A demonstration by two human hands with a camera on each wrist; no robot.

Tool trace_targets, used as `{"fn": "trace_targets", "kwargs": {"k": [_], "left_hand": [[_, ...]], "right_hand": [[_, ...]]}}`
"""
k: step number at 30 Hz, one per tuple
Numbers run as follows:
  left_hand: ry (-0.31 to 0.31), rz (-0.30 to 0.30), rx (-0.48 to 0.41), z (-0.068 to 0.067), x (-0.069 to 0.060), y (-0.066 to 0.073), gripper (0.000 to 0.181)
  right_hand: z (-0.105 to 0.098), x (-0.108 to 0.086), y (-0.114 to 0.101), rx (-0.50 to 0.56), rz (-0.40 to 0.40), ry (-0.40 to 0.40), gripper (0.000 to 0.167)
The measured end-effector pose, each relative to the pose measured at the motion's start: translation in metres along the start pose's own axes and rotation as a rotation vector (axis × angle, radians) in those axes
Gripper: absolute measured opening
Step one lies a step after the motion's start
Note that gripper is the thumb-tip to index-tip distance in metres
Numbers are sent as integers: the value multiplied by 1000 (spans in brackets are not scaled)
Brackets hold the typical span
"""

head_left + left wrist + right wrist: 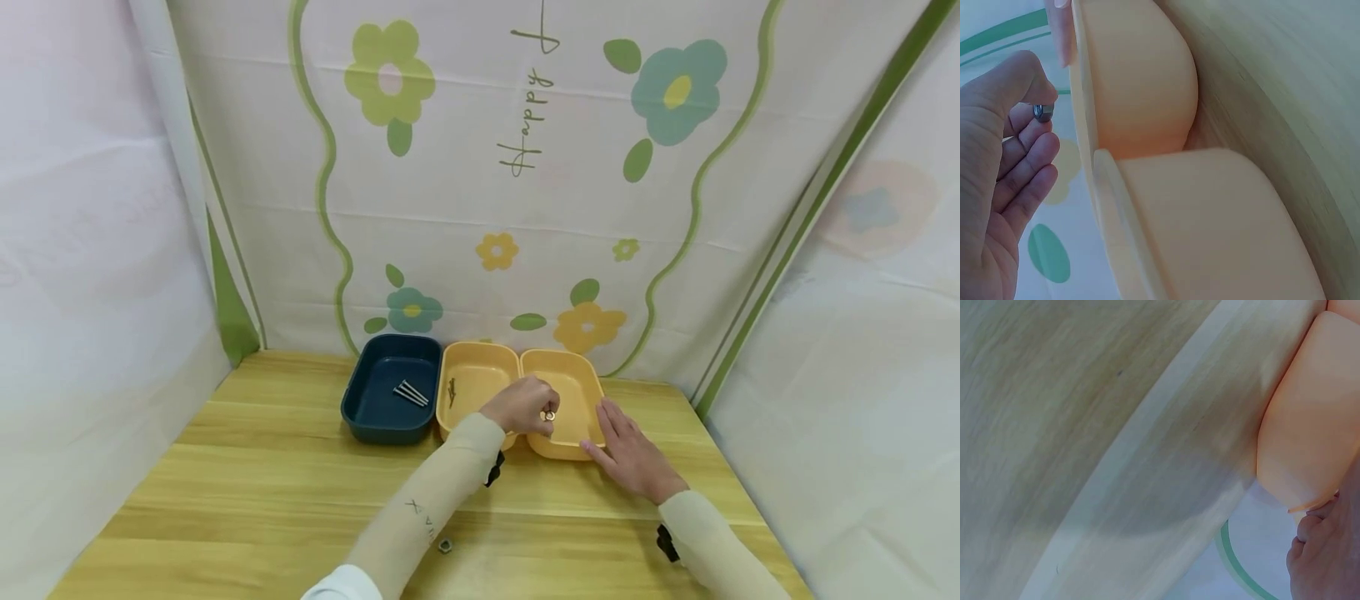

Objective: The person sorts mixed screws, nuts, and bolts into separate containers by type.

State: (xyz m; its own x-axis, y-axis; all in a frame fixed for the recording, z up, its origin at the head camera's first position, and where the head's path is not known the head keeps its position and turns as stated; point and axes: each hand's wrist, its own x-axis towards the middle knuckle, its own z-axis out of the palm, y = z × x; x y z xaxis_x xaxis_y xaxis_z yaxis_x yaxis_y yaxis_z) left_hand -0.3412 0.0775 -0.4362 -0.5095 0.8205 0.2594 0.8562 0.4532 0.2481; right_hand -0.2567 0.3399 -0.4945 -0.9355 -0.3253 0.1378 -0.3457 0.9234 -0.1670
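Observation:
My left hand [521,406] is over the right yellow bin [573,379] and pinches a small metal nut [1044,112] between thumb and index finger. In the left wrist view, the other fingers of this left hand [1022,165] are loosely bent. My right hand [633,454] rests on the right side and near corner of that bin, its fingers fairly straight along the rim. Only part of the right hand [1325,556] appears in the right wrist view, at the bin's edge. Another nut [445,546] lies on the table, near the left forearm.
A dark blue bin [375,427] at the left holds several long silver screws [411,393]. The middle yellow bin [483,354] has small brass-coloured pieces [452,392] at its left side. All bins stand side by side on the wooden table [247,475], before a flowered cloth [450,192].

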Motion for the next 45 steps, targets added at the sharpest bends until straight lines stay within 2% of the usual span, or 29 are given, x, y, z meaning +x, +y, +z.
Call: {"fn": "trace_targets", "kwargs": {"k": [3,9,13,16,18,22,26,33,41,45], "left_hand": [[8,-24,17,4,5,-1,8],[63,-81,83,12,12,3,8],[64,-166,134,15,15,9,31],[58,-212,141,14,13,12,45],[61,-214,128,10,11,13,48],[58,-176,122,-3,3,11,49],[30,-136,155,-15,-11,8,50],[4,-94,151,-41,-44,7,48],[-30,-95,123,-74,-87,8,51],[-34,-88,111,-85,-107,9,49]], "right_hand": [[0,1,1,3,2,-6,86],[0,2,2,-3,4,-1,85],[0,2,2,2,6,-6,86],[1,1,2,1,4,-5,87],[1,1,2,-2,4,-2,87],[2,2,1,-7,4,1,86],[2,2,1,-6,5,1,86],[2,1,0,13,8,1,86],[2,0,0,21,5,-2,86],[2,0,0,19,-1,6,85]]}}
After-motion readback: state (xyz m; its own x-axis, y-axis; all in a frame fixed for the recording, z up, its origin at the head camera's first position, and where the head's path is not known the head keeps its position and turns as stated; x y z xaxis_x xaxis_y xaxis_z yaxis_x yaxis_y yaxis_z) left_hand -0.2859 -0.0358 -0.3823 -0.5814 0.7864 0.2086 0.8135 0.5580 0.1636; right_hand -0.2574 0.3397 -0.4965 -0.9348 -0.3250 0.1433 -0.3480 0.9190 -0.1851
